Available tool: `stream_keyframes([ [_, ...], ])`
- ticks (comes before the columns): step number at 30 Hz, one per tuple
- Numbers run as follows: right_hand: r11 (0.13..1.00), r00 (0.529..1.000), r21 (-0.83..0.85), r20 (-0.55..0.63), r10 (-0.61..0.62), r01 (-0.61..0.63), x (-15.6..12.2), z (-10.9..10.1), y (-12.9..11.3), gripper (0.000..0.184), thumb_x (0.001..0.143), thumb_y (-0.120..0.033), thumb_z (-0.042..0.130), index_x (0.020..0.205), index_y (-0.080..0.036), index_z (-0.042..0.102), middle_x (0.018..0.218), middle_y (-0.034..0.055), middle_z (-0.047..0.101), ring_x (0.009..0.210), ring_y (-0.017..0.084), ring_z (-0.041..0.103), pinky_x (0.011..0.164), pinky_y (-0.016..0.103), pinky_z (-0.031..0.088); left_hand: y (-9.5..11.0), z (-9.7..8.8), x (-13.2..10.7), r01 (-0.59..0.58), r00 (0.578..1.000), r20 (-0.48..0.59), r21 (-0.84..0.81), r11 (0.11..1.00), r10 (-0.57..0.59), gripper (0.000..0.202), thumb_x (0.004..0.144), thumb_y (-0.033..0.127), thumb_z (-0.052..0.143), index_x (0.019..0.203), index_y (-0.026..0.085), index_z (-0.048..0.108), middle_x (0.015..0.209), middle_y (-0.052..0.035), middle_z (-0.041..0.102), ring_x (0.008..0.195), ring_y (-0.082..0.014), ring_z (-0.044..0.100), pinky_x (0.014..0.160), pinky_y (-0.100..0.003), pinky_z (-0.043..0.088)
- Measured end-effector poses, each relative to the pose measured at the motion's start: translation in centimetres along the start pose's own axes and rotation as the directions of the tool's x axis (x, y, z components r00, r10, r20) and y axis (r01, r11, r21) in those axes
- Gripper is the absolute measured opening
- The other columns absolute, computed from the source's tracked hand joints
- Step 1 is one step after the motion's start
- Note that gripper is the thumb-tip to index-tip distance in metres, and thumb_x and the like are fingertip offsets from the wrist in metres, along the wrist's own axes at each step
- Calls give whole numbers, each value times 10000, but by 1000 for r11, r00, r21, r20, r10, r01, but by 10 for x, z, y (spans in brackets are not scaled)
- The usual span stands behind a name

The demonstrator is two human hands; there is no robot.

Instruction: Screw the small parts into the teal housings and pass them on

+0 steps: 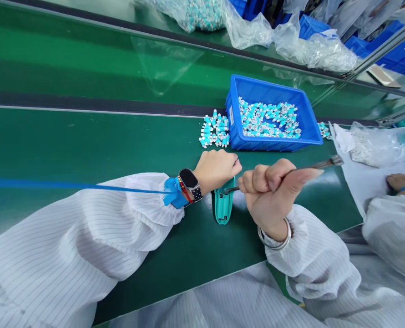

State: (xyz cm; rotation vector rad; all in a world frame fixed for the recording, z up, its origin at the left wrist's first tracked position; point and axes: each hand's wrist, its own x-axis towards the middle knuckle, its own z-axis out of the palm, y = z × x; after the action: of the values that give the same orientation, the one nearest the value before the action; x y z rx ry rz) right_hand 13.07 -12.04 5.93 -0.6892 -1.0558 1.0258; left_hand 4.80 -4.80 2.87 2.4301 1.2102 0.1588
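A long teal plastic shell (224, 209) lies open side up on the green bench, with small dark parts inside it. My left hand (218, 168) is closed over the shell's far end, its fingertips mostly hidden. Wrapped in my right hand (270, 193) is a slim metal tool (311, 165), whose thin tip reaches the shell's inside just below my left hand. The tool's thicker rear end sticks out to the right past my thumb. A blue strap (175, 192) with a cord running left circles my left wrist beside a watch.
Behind my hands stands a blue bin (274, 145) of small teal-and-white parts. A pile of the same parts (215, 130) lies against its left side. At right are a clear plastic bag (383, 143) on white sheeting and another person's arm (393, 223). Bags line the upper shelf.
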Motion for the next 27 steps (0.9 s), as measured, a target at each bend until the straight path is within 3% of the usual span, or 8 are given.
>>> stream_keyframes([
  [3,1000,1000,26,27,13,-14,2,0,1,519,880,-550,441,565,-184,251,487,-69,109,376,49,107,380,188,177,1,-1,-1,2,1000,10,6,1000,-2,399,881,323,295,777,142,635,722,-125,636,725,-268,619,568,-323,327],
  [8,997,987,52,147,-70,63,3,-1,5,504,889,-500,467,561,-182,253,491,-73,125,378,39,98,359,174,182,1,-3,-1,7,1000,20,21,1000,-8,347,855,284,313,773,153,624,734,-112,631,750,-281,627,591,-329,357],
  [14,998,998,-45,30,-51,52,-4,13,-1,560,864,-541,475,523,-168,233,466,-74,115,367,36,110,375,199,148,-1,-1,-2,-15,998,-60,5,1000,15,358,847,288,320,722,139,620,732,-122,632,743,-289,626,595,-334,374],
  [19,998,998,-37,-36,-52,51,-3,13,-7,532,906,-531,383,543,-178,219,478,-66,84,359,52,112,360,208,158,-1,-1,-3,-30,997,-67,-13,999,30,366,852,283,324,748,111,629,773,-146,638,772,-280,621,622,-330,389],
  [27,973,972,-11,47,-231,231,5,4,7,507,910,-506,415,563,-188,225,471,-73,78,320,38,133,310,178,171,-1,-1,-3,-23,998,-57,-15,1000,22,369,871,310,319,768,123,620,797,-128,633,802,-247,607,666,-327,386],
])
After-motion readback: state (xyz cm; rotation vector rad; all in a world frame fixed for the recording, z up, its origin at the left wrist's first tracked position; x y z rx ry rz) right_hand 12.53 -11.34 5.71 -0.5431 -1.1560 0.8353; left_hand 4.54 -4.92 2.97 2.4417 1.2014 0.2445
